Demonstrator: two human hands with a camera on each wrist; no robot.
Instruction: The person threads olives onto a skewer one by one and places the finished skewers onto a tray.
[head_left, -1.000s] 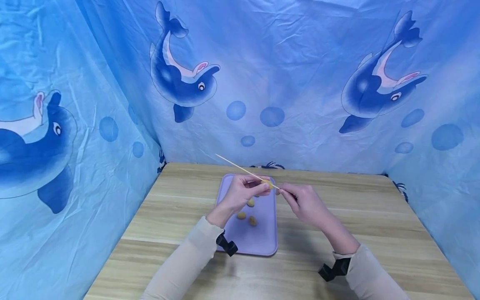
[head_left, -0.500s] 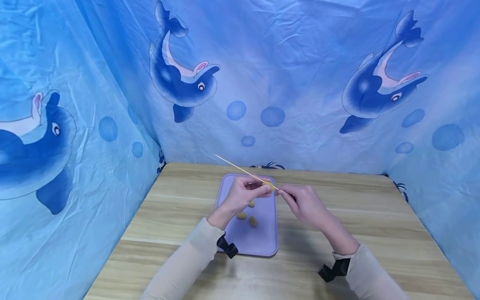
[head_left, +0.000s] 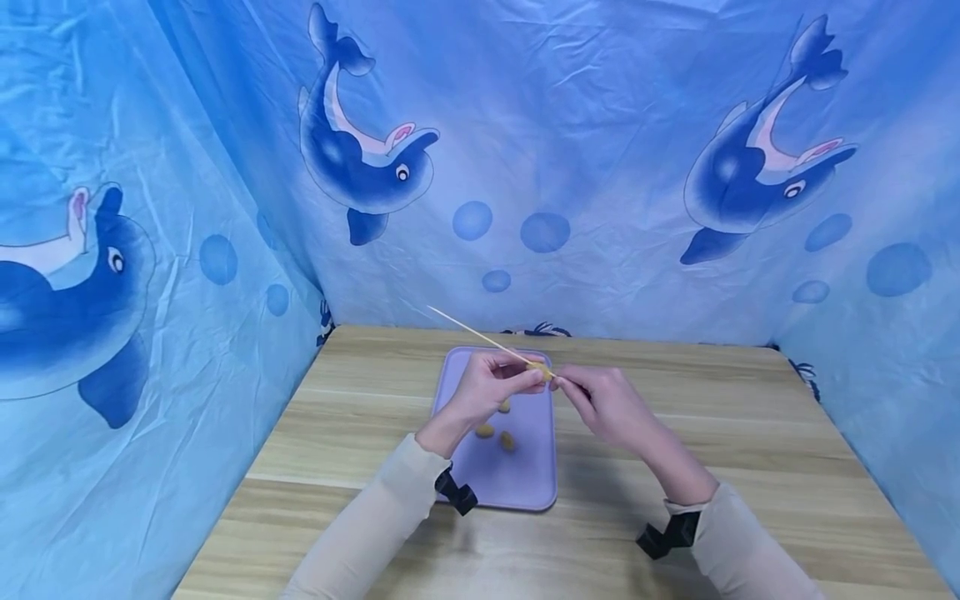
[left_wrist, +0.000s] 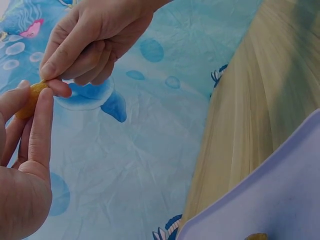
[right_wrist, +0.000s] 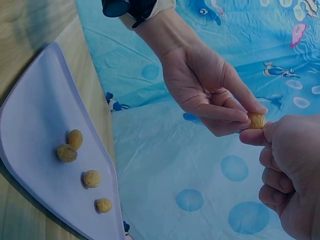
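Observation:
My left hand (head_left: 483, 385) pinches a small golden-brown oval ball (right_wrist: 257, 121) between thumb and fingers, above the tray. A thin pale wooden skewer (head_left: 472, 332) runs through the ball, its long free length slanting up and to the left. Just beyond the ball, my right hand (head_left: 617, 408) pinches the skewer's short end between thumb and index finger, the other fingers curled in. Fingertips of both hands meet close around the ball in the two wrist views. Below, the lavender tray (head_left: 517, 487) bears several similar balls, such as the loose ball (right_wrist: 92, 179).
The tray lies on a wood-grain table (head_left: 360, 417). Blue curtains (head_left: 600, 150) printed with dolphins and bubbles hang behind and along both sides. Black wrist mounts (head_left: 456, 492) sit at both cuffs.
The ball has shifted slightly right along the skewer, toward my right fingertips, leaving less bare stick between. Both hands stay nearly in place.

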